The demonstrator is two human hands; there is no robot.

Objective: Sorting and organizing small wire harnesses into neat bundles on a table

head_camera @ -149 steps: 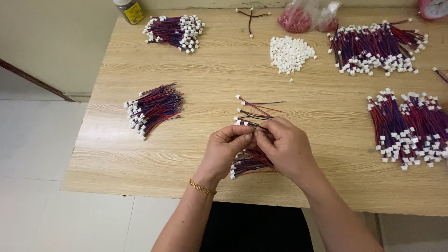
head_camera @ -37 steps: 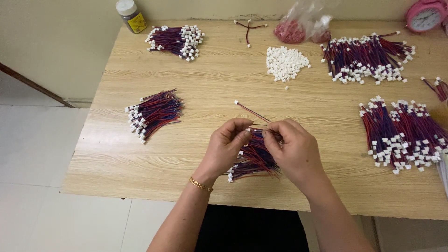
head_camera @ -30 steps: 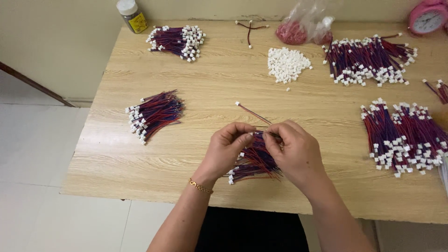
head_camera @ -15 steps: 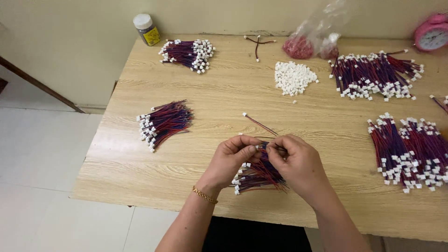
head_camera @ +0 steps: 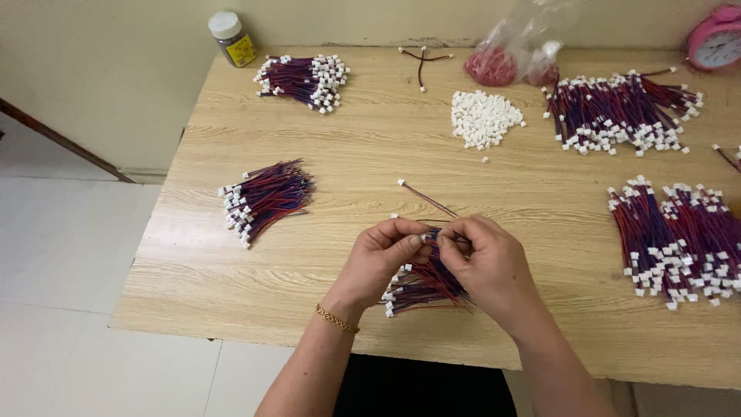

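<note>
Both hands, left hand and right hand, pinch one wire lead above the wire bundle near the worktop front edge. Risk: slipping fingertips could drop the lead into the bundle.

Bare forearms, no sleeves; slim gold chain bracelet on the left wrist.

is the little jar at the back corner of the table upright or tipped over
Upright: the small jar stands on its base at the table's far left corner, white lid on top.
</note>
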